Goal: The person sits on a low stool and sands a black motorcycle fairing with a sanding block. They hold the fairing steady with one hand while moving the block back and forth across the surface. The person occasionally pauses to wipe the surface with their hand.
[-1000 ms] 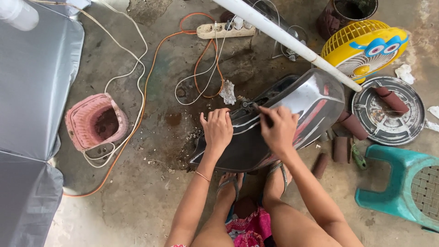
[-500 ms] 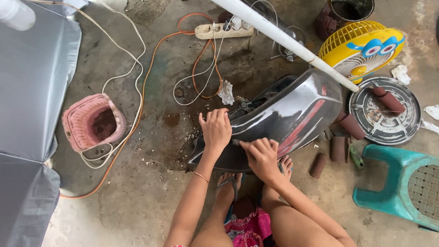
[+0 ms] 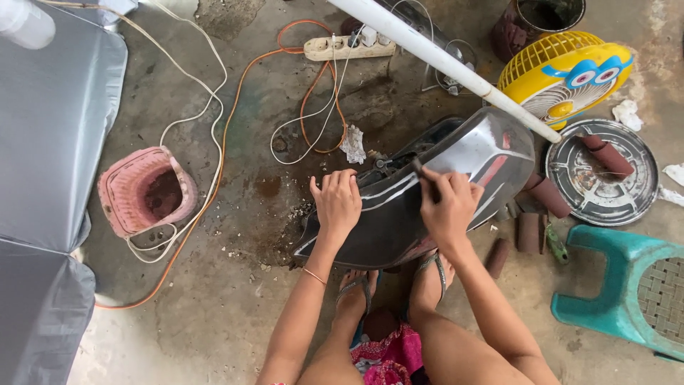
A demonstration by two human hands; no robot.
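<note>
Even, soft daylight over whole scene; bright, no dim corners. Shadows faint and short, darkest beneath curved grey glossy body panel (image 3: 427, 192). Pale glare streaks along that panel's upper edge and far right face. White round object (image 3: 25, 21) at far left corner blurred, out of focus. Rest sharp. Mild wide-angle stretch at edges; white plastic pipe (image 3: 442, 64) looks thicker toward far end.
</note>
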